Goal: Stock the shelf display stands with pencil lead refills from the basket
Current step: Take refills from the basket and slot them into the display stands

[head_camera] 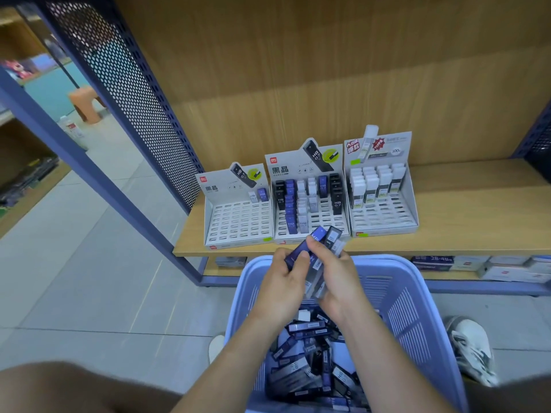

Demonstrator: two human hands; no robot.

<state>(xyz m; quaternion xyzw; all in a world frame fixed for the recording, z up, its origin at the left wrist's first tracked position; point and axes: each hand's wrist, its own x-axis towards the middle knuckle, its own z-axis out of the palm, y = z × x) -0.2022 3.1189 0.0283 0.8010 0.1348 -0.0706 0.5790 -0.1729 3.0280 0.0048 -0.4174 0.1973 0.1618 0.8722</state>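
My left hand [281,281] pinches a blue lead refill case [301,248] just above the lavender basket [411,296]. My right hand [334,274] grips a bundle of refill cases [331,242], blue, black and clear ones. Both hands hover in front of the wooden shelf's edge. Loose refill cases [313,362] fill the basket's bottom. On the shelf stand three display stands: the left stand [238,222] holds two cases at its back, the middle stand [310,204] is partly filled with black, blue and white cases, the right stand [381,204] holds white cases.
The wooden shelf [462,222] extends bare to the right of the stands. A perforated blue metal panel [125,93] closes the shelf's left side. Boxes [507,268] sit on the lower shelf. A white shoe [471,347] stands on the tiled floor right of the basket.
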